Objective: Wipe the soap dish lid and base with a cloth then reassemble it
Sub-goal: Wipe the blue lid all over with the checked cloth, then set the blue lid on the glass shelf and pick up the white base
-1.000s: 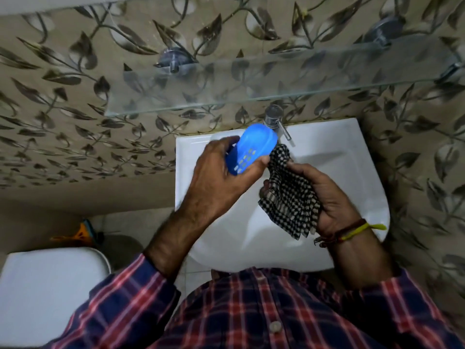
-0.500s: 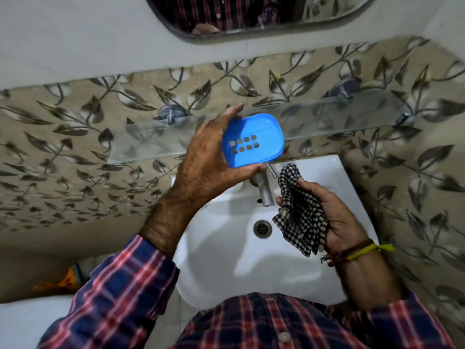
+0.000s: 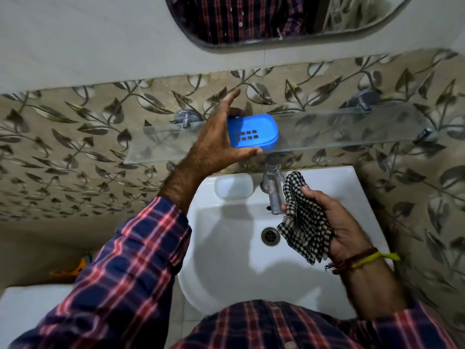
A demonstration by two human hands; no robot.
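Up high, blue slotted soap dish base [image 3: 253, 131] in left hand [image 3: 214, 147] grip, right hand [image 3: 339, 225] clutching checked cloth [image 3: 303, 222]

The bright blue plastic soap dish base [image 3: 253, 132] contrasts with the black-and-white checked cloth [image 3: 303, 220], the glossy white ceramic basin [image 3: 226, 248], the beige wall tiles printed with dark grey leaves [image 3: 75, 147], and the navy, red and white plaid shirt sleeve [image 3: 120, 273].

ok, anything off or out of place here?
Nothing damaged or spilled. Only oddity: the pale translucent soap dish part sits alone on the white sink ledge, apart from the blue slotted piece in the left hand.
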